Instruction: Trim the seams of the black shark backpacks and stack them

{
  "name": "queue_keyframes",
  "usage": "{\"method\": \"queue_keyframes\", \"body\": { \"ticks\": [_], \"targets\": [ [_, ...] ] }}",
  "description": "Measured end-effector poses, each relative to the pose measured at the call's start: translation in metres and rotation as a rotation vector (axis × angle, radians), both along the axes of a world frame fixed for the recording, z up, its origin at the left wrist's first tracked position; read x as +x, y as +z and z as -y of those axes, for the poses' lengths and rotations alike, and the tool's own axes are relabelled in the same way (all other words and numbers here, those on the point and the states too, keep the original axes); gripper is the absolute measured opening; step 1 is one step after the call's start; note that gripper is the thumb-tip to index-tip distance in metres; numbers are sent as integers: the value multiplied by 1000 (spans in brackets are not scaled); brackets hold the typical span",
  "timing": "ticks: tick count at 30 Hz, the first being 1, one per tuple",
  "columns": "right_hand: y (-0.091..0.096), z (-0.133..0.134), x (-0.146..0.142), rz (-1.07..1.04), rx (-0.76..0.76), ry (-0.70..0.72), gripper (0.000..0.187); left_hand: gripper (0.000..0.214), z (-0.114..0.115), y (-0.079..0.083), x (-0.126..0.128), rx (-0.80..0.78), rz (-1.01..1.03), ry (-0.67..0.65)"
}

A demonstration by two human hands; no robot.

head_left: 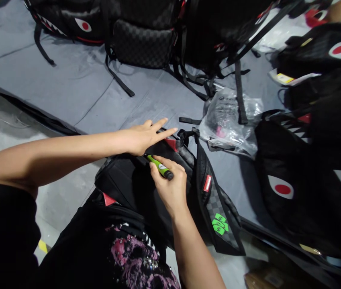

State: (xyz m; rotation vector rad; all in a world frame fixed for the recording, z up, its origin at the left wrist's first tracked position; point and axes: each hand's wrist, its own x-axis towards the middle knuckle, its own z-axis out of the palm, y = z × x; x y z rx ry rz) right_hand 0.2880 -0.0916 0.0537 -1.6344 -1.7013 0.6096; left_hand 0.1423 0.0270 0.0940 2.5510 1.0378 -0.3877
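L hand (146,138): flat on top edge of black backpack (128,182), fingers (166,131) spread, straight, holding nothing. R hand (170,186): fingers pressed together round green pen-shaped tool (160,166), black tip pointing right, other end vs. backpack seam just under L palm. Backpack lies at near edge of grey worktop (68,88), strap w/ green tags (220,224) to its right. Clear plastic bag (230,120) near, beyond strap. Shark-eye backpack (293,180) at right, more backpacks (143,36) along far side.
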Motion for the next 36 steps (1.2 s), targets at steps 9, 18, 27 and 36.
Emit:
{"method": "queue_keyframes", "body": {
  "ticks": [9, 18, 27, 36],
  "targets": [
    [2, -2, -5, 78, 17, 2, 18, 108, 0, 0, 1, -2, -3, 0],
    [3, 0, -2, 85, 12, -29, 17, 111, 0, -3, 0, 19, 15, -2],
    [-1, -1, -6, 44, 28, -14, 17, 105, 1, -1, 0, 38, -9, -8],
    [6, -2, 1, 75, 14, 34, 17, 106, 1, -2, 0, 50, -2, -6]
  ]
}}
